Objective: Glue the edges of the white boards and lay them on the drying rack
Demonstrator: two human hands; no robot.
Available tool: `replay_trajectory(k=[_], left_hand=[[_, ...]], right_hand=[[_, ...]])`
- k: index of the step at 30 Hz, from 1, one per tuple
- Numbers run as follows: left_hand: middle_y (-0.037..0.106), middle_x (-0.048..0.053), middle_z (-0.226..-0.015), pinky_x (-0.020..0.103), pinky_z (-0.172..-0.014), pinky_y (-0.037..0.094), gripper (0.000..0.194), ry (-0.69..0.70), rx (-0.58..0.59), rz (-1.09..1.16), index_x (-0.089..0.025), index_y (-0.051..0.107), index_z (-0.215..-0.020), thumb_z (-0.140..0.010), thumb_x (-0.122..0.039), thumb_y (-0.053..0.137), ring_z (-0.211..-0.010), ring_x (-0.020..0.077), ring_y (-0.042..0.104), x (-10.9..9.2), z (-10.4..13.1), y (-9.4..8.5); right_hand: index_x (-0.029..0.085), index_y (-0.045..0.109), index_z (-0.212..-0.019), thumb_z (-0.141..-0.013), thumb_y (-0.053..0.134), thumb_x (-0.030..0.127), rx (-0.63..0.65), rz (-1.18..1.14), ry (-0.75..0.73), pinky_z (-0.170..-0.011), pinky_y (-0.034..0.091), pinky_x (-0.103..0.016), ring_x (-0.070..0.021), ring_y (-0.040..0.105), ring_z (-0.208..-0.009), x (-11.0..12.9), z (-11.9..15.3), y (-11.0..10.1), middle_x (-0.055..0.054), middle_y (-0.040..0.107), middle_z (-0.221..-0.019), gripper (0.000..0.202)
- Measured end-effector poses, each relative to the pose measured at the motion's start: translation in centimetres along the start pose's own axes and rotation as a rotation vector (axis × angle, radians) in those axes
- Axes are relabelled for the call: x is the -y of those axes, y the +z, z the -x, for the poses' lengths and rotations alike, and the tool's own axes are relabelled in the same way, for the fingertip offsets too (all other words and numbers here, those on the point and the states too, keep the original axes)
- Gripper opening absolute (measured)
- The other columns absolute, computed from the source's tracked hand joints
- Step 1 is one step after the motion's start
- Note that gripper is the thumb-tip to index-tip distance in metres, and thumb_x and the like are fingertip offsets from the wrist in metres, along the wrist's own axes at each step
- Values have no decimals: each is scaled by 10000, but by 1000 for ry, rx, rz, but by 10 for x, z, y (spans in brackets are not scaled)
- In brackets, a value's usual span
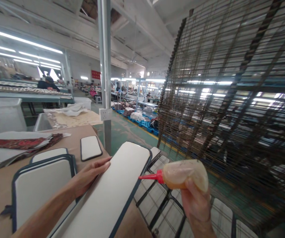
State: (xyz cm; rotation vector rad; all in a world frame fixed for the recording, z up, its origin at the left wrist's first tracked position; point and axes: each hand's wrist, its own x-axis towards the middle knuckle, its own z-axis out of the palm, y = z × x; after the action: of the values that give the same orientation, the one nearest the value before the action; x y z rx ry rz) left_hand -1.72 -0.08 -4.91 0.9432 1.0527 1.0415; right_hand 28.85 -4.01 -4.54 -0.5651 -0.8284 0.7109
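Note:
A long white panel with rounded corners and a dark edge binding (110, 188) is held up in front of me, tilted. My left hand (90, 175) grips its left edge, fingers closed on it. In my right hand (197, 201) is a translucent squeeze bottle (182, 173) of yellowish liquid, lying sideways. Its red nozzle tip points left and meets the panel's right edge; whether it touches is hard to tell. A stack of similar dark-edged panels (43, 185) lies left of my forearm, and a smaller panel (91, 147) rests farther back.
Brown covering spreads over the table (83, 130). Red-patterned fabric (20, 143) lies at the left. A metal post with a socket box (105, 114) rises beyond the table. On the right stands a tall wire rack (226, 82), with panels on a lower wire mesh (167, 205). A person (48, 84) is far left.

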Motion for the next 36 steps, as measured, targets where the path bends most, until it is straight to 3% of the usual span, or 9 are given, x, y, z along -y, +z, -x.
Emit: replay_trajectory(k=[13, 20, 27, 31, 36], left_hand=[[773, 73, -857, 232, -567, 556, 659, 2, -18, 70, -154, 594, -1243, -650, -337, 817, -662, 183, 707, -5, -7, -3], [769, 91, -811, 234, -524, 551, 582, 17, -51, 121, -104, 592, -1222, -691, -239, 786, -601, 173, 692, -9, -15, 0], [763, 87, -763, 235, -511, 555, 495, 6, -74, 143, -95, 607, -1208, -737, -175, 739, -574, 172, 689, -15, -21, 4], [764, 100, -785, 251, -521, 564, 431, 12, -60, 150, -93, 603, -1214, -791, -143, 673, -584, 177, 694, -16, -27, 5], [761, 95, -751, 255, -507, 564, 375, 17, -86, 149, -92, 601, -1209, -835, -118, 610, -560, 173, 688, -19, -33, 8]], right_hand=[[283, 708, -1037, -624, 844, 270, -2, -44, 126, -818, 534, -336, -222, 685, -855, -2, 13, 11, -6, 734, -931, 436], [249, 704, -1022, -617, 847, 307, -17, 5, 107, -789, 526, -347, -221, 693, -767, -4, 17, 13, -20, 738, -823, 434], [237, 697, -1065, -614, 843, 333, -1, 30, 125, -818, 522, -407, -258, 693, -803, -2, 22, 10, -50, 737, -878, 483], [247, 684, -1100, -603, 852, 324, 0, 21, 132, -797, 531, -394, -255, 691, -803, 0, 26, 10, -57, 736, -937, 530], [247, 713, -1028, -622, 843, 299, 22, 1, 121, -779, 538, -351, -233, 692, -806, 1, 33, 12, -49, 739, -922, 430]])
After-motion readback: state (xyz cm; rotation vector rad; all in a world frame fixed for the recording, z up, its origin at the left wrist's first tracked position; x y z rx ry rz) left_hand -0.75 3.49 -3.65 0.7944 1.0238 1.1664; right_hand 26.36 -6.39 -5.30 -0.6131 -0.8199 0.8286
